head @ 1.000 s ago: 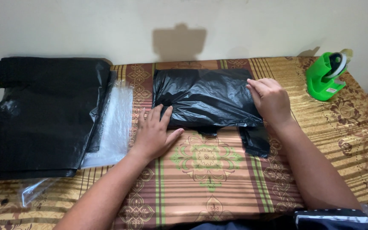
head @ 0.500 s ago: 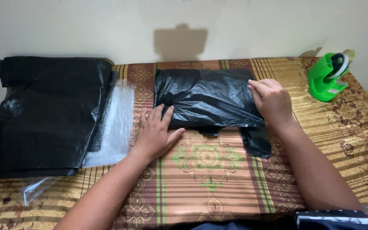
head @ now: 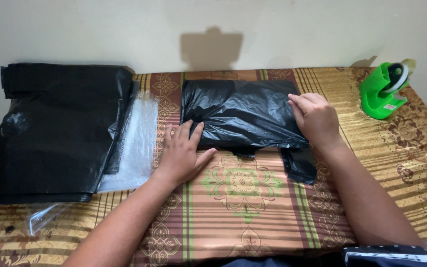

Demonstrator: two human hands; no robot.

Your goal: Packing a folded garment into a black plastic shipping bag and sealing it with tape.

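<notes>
Folded black plastic bag [head: 243, 111] lay mid-table before us, black bag stack [head: 55, 133] at left, green tape dispenser [head: 384, 91] at right, our left hand [head: 181, 153] and right hand [head: 315, 118] pressed flat on the bag's edges, fingers extended, gripping nothing.

One folded black plastic bag [head: 243, 113] mid-bench; one stack of black bags [head: 55, 128] left of it; one clear plastic sheet pile [head: 134, 148] beside that stack; one green tape dispenser [head: 384, 91] right; two hands.

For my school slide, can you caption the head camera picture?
Two hands press a folded black plastic bag flat on a patterned cloth.
</notes>
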